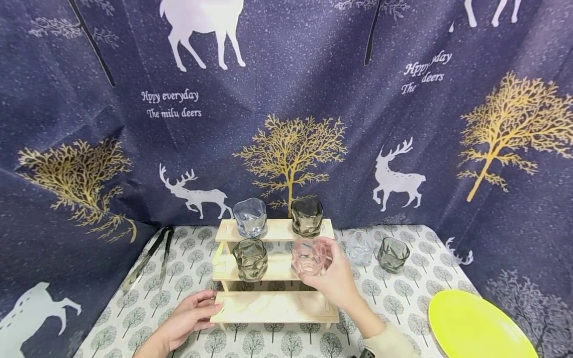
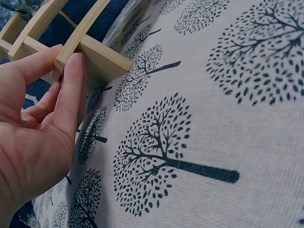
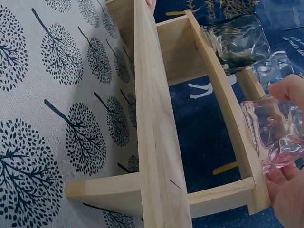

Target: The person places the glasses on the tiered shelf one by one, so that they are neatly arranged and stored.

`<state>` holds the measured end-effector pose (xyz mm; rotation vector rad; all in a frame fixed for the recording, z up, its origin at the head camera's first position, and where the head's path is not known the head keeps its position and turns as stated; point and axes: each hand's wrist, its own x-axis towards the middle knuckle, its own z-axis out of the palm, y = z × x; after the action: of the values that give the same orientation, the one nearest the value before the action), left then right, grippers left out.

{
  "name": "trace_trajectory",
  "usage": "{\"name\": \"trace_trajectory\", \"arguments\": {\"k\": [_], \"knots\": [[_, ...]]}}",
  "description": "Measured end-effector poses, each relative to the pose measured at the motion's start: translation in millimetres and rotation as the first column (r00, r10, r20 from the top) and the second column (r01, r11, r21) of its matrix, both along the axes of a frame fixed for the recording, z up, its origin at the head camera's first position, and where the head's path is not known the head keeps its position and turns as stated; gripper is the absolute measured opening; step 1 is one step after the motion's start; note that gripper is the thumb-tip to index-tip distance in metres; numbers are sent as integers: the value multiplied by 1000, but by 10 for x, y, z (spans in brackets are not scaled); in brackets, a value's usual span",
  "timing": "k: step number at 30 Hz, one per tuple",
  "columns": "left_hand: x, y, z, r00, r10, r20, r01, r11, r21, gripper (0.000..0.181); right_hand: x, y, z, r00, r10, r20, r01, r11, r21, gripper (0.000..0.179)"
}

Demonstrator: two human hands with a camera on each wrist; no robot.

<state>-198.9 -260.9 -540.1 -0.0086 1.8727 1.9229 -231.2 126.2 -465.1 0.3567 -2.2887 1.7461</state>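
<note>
A pink glass cup [image 1: 308, 257] stands at the right end of the middle step of a tiered wooden shelf [image 1: 277, 307], and my right hand [image 1: 333, 276] grips it from the right side. In the right wrist view the pink glass cup [image 3: 271, 128] sits against the step's board, thumb above and fingers below. My left hand [image 1: 190, 318] pinches the left end of the lowest step. The left wrist view shows the thumb and fingers of the left hand [image 2: 45, 123] on either side of that board's end.
A grey-brown glass cup [image 1: 250, 261] shares the middle step. The top step bears a bluish cup [image 1: 250, 219] and a dark cup [image 1: 307, 218]. To the right on the cloth are a clear cup [image 1: 359, 249], a grey cup [image 1: 393, 255] and a yellow plate [image 1: 479, 325]; black-handled tongs [image 1: 154, 253] lie left.
</note>
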Motion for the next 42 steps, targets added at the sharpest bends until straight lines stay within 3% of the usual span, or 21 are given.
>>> {"name": "trace_trajectory", "arguments": {"k": [14, 23, 26, 30, 33, 37, 42], "knots": [[0, 17, -16, 1000, -7, -26, 7, 1000, 0, 62, 7, -29, 17, 997, -80, 6, 80, 993, 83, 93], [-15, -8, -21, 1000, -14, -1, 14, 1000, 0, 66, 1, 12, 1, 998, -61, -5, 61, 994, 90, 92], [-17, -10, -33, 1000, -12, 5, 12, 1000, 0, 66, 9, 59, -5, 999, -44, -22, 46, 996, 80, 85], [-13, -8, -42, 1000, -3, 8, 3, 1000, -5, 67, 23, 146, -5, 993, -55, -102, 64, 994, 85, 64], [-7, -5, -31, 1000, 0, 3, 0, 1000, -7, 67, 3, 227, -31, 971, -93, -221, 109, 992, 61, 49], [-1, 0, -12, 1000, 3, -4, -3, 1000, -6, 66, -65, 360, -96, 920, -155, -360, 166, 986, 2, 39], [-2, 7, 7, 1000, 3, -5, -3, 1000, -2, 64, -169, 564, -195, 874, -259, -411, 281, 960, -8, 30]]}}
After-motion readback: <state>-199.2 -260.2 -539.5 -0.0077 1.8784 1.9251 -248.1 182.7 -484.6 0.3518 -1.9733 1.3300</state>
